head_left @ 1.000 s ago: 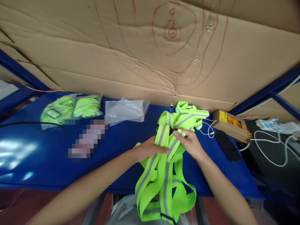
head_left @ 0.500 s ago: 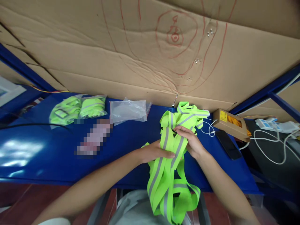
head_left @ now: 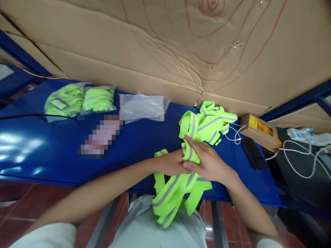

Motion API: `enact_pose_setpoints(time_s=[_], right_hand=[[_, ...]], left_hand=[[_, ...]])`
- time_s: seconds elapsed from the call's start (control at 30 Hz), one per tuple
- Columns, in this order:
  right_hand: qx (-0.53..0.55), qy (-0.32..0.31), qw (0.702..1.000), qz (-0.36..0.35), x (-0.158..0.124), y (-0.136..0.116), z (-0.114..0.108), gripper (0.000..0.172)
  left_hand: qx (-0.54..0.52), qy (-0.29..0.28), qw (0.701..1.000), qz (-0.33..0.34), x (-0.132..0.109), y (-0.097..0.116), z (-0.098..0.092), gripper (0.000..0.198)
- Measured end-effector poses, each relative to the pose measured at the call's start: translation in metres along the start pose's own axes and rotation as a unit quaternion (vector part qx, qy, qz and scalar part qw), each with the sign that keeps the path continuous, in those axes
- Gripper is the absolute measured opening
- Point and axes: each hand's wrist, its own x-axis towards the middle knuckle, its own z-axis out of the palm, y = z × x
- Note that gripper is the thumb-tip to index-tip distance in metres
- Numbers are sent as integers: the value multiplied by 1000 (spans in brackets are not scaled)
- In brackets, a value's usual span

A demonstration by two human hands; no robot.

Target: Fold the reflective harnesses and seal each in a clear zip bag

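Over the front edge of the blue table, neon yellow-green reflective straps with grey stripes hang down in loops from my hands. My left hand is closed around the bunched straps, its fingers partly hidden. Across the same bunch lies my right hand, thumb and fingers wrapped round a folded strap end. Both hands meet in front of my body. Just beyond them, another heap of the same reflective straps rests on the table.
Two clear bags of straps lie at the back left, beside flat plastic bags. A pixelated item sits nearer. To the right are a phone, a cardboard box and white cables. A cardboard wall closes the back.
My right hand has come over the straps and closed round their upper end beside my left hand. The hanging straps are gathered and bent over. The view has shifted slightly.
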Motion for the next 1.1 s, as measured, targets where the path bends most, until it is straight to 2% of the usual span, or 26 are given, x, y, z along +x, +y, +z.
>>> enact_pose_setpoints(time_s=[0.07, 0.13, 0.23, 0.33, 0.4, 0.47, 0.57, 0.6, 0.7, 0.8, 0.87, 0.97, 1.0, 1.03, 1.1], right_hand=[[6, 8, 1000, 6, 0, -3, 4, 81], [26, 28, 999, 27, 1, -6, 3, 74], [42, 76, 995, 53, 2, -5, -3, 71], [50, 112, 989, 83, 6, 0, -8, 63], [54, 134, 985, 92, 8, 5, -10, 53], [54, 122, 988, 74, 9, 9, -10, 51], [45, 54, 997, 37, 9, 14, -10, 63], [41, 42, 998, 29, 8, 15, -10, 66], [47, 10, 999, -5, 6, 19, -12, 75], [75, -55, 995, -39, 6, 21, -16, 89], [86, -83, 992, -42, 7, 21, -17, 90], [81, -59, 994, -41, 6, 19, -15, 82], [70, -40, 996, -41, 6, 18, -14, 80], [55, -22, 997, -41, 5, 17, -13, 78], [12, 5, 999, -36, 4, 15, -10, 74]], left_hand=[[-47, 2, 998, -27, 0, 0, 2, 25], [-129, 0, 988, -89, -1, 0, 2, 27], [-282, -41, 941, -181, -3, 4, 2, 36], [-398, -95, 889, -207, -3, 8, 7, 47], [-421, -90, 877, -212, -2, 7, 13, 49], [-403, -43, 888, -217, -1, 2, 18, 45], [-337, 28, 915, -219, -2, -6, 20, 41], [-316, 23, 923, -218, -2, -8, 18, 41], [-262, -41, 943, -202, -4, -9, 11, 38], [-186, -83, 964, -173, -6, -5, 5, 41], [-147, -105, 969, -168, -6, -2, 2, 45], [-147, -150, 962, -176, -6, 3, -3, 56], [-147, -147, 962, -175, -5, 5, -5, 59], [-137, -131, 967, -171, -4, 6, -7, 60], [-78, -65, 984, -146, -2, 8, -10, 58]])
